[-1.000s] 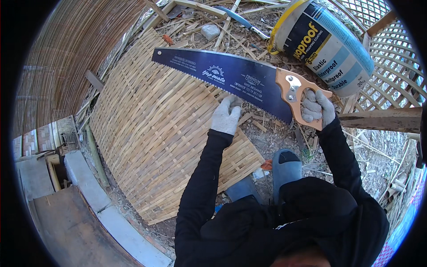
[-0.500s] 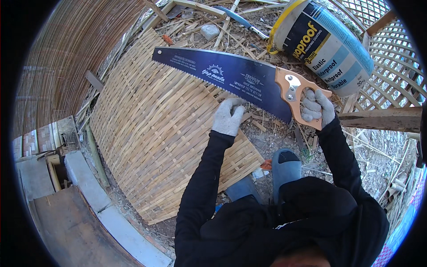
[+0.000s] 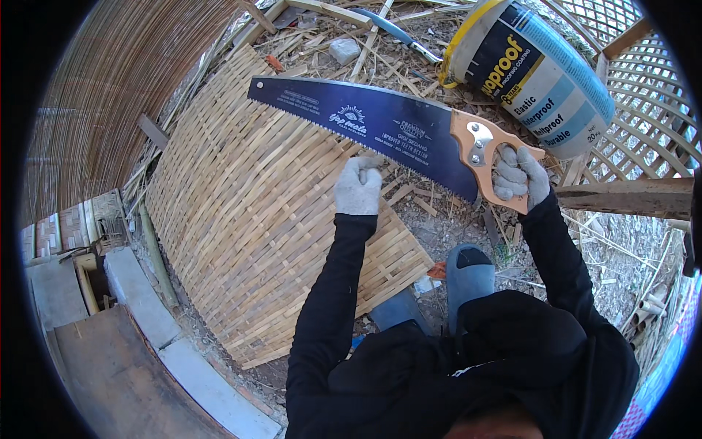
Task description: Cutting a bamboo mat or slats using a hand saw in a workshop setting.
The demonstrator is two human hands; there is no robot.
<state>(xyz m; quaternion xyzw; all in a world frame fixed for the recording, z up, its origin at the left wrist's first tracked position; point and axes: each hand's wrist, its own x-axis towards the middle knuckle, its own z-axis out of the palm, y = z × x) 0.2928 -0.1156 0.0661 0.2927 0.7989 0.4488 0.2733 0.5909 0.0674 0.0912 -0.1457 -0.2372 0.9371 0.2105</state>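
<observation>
My right hand (image 3: 518,174), in a light grey glove, is closed round the wooden handle of a handsaw (image 3: 365,121). The dark blue blade stretches to the left with its teeth facing down toward me, over the far part of a woven bamboo panel (image 3: 263,219). My left hand (image 3: 358,185), gloved too, is at the panel's right edge just below the teeth. Its fingers are curled in and pressed together; what lies between them, if anything, is hidden.
A large white and blue bucket (image 3: 534,80) lies tilted at the far right beside a bamboo lattice (image 3: 643,124). A blue-handled tool (image 3: 391,29) and a stone (image 3: 344,51) lie among bamboo scraps. Grey blocks (image 3: 146,300) line the left. My slippers (image 3: 469,278) are at the panel's near corner.
My left hand has moved a little left, away from the blade, and its fingers have curled tighter. The saw has shifted very slightly left; my right hand keeps its grip.
</observation>
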